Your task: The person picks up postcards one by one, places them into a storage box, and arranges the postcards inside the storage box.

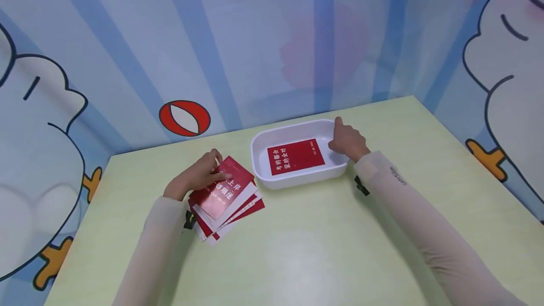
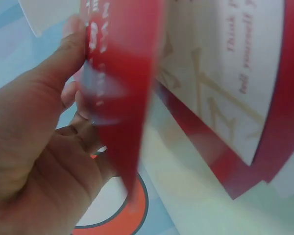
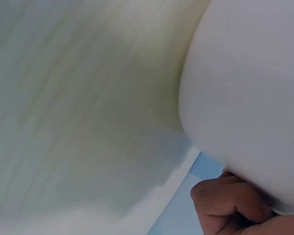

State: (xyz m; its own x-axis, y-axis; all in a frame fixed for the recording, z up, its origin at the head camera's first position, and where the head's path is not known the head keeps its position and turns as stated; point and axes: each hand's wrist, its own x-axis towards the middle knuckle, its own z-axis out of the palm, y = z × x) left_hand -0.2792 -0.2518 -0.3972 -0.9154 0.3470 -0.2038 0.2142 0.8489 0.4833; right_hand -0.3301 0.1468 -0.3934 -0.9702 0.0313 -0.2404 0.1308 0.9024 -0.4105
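Observation:
My left hand (image 1: 196, 174) pinches a red card (image 1: 218, 195) with white lettering, thumb on its face and fingers behind. The left wrist view has this card (image 2: 122, 73) lifted at an angle from the others. Beneath it, a fanned pile of red and white cards (image 1: 254, 208) lies on the table. To the right stands a white plastic basin (image 1: 306, 179) with rounded corners. Another red card (image 1: 293, 158) lies flat inside it. My right hand (image 1: 350, 140) grips the basin's right rim; in the right wrist view its curled fingers (image 3: 230, 200) show at the edge.
The pale yellow-green table (image 1: 297, 249) meets a blue striped wall (image 1: 263, 37) close behind the basin. Side walls with cartoon figures flank the table. A red and white oval (image 1: 184, 118) is printed on the back wall.

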